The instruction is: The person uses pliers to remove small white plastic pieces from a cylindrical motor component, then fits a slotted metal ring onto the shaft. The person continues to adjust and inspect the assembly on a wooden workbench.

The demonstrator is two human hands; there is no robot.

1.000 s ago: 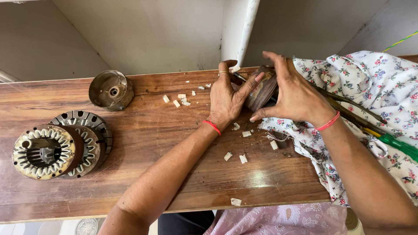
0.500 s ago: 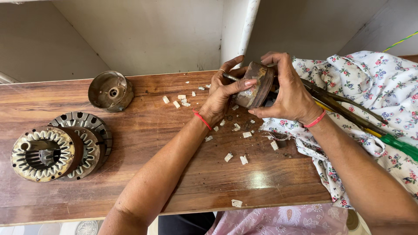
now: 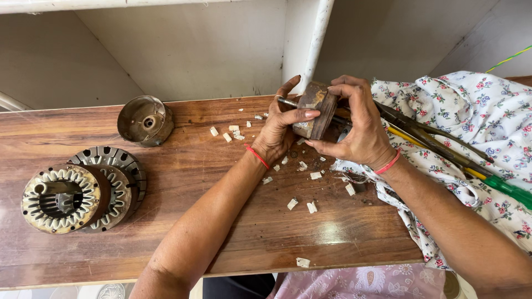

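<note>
I see the wooden table (image 3: 166,188) running across the view, with a floral cloth (image 3: 471,127) draped over its right end. On the left lie two stacked stators (image 3: 72,194), and behind them a metal cup (image 3: 145,120). Both hands are closed around a brown core (image 3: 316,111), held on edge above the table's far middle: my left hand (image 3: 280,130) grips its left face, my right hand (image 3: 360,130) wraps its right side. Long tools (image 3: 438,147) lie on the cloth. White chips (image 3: 310,206) scatter beneath the hands.
</note>
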